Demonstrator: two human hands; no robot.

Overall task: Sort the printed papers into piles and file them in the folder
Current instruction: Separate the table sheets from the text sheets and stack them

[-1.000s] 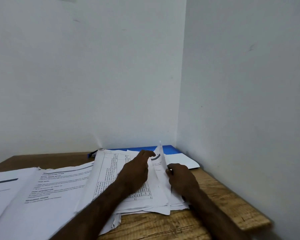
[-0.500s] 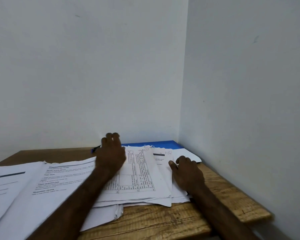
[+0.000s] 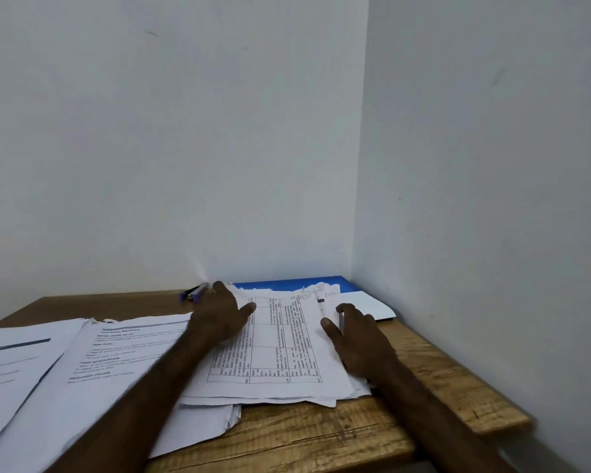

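Printed papers (image 3: 280, 356) sit in a loose stack at the right end of the wooden table (image 3: 440, 380). Top sheet is a ruled grid of small text, turned sideways. Stack's far edge overlaps the blue folder (image 3: 287, 285), which lies flat against the back wall (image 3: 185, 165). A plain white sheet (image 3: 369, 303) pokes out to the right of it, toward the corner.

Near edge of the stack stops short of the table's front edge, w/ a strip of bare wood in front. More bare wood on the right, btw. the stack & the table's right edge, then the right wall (image 3: 492, 199) close by. Left side is crowded: a second pile (image 3: 127, 349) w/ bold headings touches the stack, and a third pile (image 3: 14, 356) runs off the frame. Bare wood behind those two, up to the back wall.

Left hand (image 3: 219, 319) lies flat on the stack's far-left part, fingers straight & pointing at the wall, thumb spread right across the grid sheet; it holds nothing. Its fingertips are just beside a small dark-and-purple object (image 3: 193, 293), poss. a pen. Right hand (image 3: 362, 343) rests on the stack's right edge, thumb on top, fingers bent. Can't tell whether it pinches a sheet or only rests there.
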